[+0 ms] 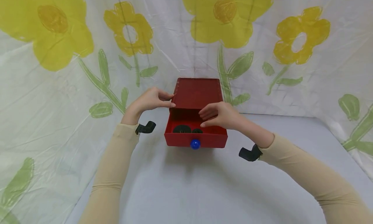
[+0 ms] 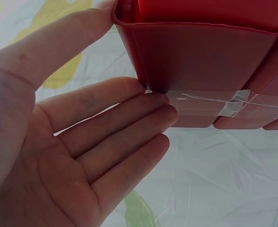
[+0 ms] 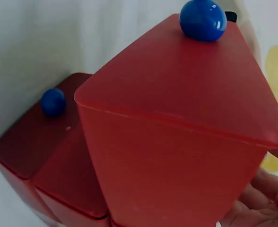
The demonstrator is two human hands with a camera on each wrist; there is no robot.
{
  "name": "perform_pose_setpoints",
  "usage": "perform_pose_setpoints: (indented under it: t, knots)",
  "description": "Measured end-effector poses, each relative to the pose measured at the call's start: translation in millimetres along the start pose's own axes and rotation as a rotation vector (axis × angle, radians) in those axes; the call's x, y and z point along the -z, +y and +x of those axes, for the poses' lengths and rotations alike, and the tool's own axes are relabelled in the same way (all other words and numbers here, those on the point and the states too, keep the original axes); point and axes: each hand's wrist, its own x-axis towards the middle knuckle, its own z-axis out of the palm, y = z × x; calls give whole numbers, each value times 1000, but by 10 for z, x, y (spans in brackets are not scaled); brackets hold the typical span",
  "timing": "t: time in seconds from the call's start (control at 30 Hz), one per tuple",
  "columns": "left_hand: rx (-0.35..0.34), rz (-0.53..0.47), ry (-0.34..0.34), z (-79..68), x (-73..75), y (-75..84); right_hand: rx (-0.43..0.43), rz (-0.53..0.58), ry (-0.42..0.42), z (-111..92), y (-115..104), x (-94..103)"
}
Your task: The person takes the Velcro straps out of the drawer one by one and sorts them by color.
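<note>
A red drawer unit (image 1: 199,92) has its upper drawer (image 1: 177,140) pulled out toward me, with a blue knob (image 1: 195,144) on the front. Inside lie a larger black disc (image 1: 182,129) and a smaller black disc (image 1: 197,131). My left hand (image 1: 150,100) is at the unit's left side, its straight fingertips touching the red wall and the thumb at the front edge, as the left wrist view shows. Over the drawer's right part is my right hand (image 1: 222,115), fingers bent a little and thumb apart, with nothing visible between them.
Below the pulled-out drawer, the right wrist view shows a lower drawer front (image 3: 30,132) with its own blue knob (image 3: 53,102). Clear tape (image 2: 200,101) runs along the unit. A white table (image 1: 186,191) lies beneath, and a flowered curtain (image 1: 175,39) hangs close behind.
</note>
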Motion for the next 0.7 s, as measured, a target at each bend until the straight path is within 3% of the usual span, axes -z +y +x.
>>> perform_pose_setpoints:
  t: [0.4,0.7]
  knots:
    - [5,7,7,-1,-8,-5,25,29,-59,81,2,-134]
    - [4,14,1,-2,4,-5,40,-28,-124,107,21,-185]
